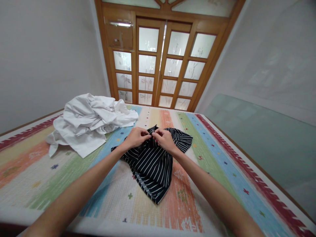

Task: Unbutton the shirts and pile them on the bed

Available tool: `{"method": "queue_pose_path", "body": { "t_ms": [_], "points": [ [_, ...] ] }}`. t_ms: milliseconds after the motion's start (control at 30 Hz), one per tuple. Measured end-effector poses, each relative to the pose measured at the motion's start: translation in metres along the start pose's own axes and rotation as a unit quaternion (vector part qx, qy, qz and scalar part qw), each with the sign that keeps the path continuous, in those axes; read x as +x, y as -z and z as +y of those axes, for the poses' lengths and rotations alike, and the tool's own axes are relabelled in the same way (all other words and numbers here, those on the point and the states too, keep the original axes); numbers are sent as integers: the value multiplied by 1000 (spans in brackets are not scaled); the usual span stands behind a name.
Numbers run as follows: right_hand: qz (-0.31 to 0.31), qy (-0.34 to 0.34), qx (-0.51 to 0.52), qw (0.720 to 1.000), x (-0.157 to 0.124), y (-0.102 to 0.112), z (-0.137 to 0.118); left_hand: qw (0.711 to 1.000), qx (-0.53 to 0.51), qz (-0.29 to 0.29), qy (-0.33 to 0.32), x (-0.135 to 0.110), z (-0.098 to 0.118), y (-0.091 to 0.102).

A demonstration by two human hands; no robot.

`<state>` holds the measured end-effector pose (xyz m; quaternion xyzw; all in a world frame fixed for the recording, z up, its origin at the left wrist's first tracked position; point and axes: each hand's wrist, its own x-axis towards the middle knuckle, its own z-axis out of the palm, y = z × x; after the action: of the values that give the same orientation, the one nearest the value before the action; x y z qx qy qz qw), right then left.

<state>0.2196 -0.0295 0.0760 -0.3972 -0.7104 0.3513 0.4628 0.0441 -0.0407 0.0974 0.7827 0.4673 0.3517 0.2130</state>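
A black garment with thin white stripes (155, 168) lies bunched on the table, its lower part spread toward me and a sleeve-like part fanned out to the right. My left hand (137, 137) pinches the garment's raised upper edge between thumb and fingers. Close beside it, my right hand (164, 139) pinches the same edge, the fingertips of both hands almost touching. What exactly sits between the fingertips, perhaps a collar or a fastening, is too small to tell.
A crumpled heap of white cloth (86, 121) lies on the left of the table. Under everything is a colourful striped tablecloth (111, 200). Wooden doors with glass panes (161, 62) stand beyond the far edge. A greenish panel (259, 141) leans along the right wall.
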Motion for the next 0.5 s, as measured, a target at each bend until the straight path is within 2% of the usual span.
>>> {"method": "queue_pose_path", "body": {
  "t_ms": [133,267,400,500],
  "points": [
    [-21,-46,69,996,1,-1,5,999,-43,6,-7,-2,-1,-3],
    [-59,-54,75,994,2,-1,10,998,-57,15,-6,-6,-5,-7],
    [-40,8,-31,999,1,-3,10,997,-65,34,3,-9,-10,-14],
    [-6,85,-147,985,0,-5,7,997,-64,48,9,-11,-12,-17]
  ]
}}
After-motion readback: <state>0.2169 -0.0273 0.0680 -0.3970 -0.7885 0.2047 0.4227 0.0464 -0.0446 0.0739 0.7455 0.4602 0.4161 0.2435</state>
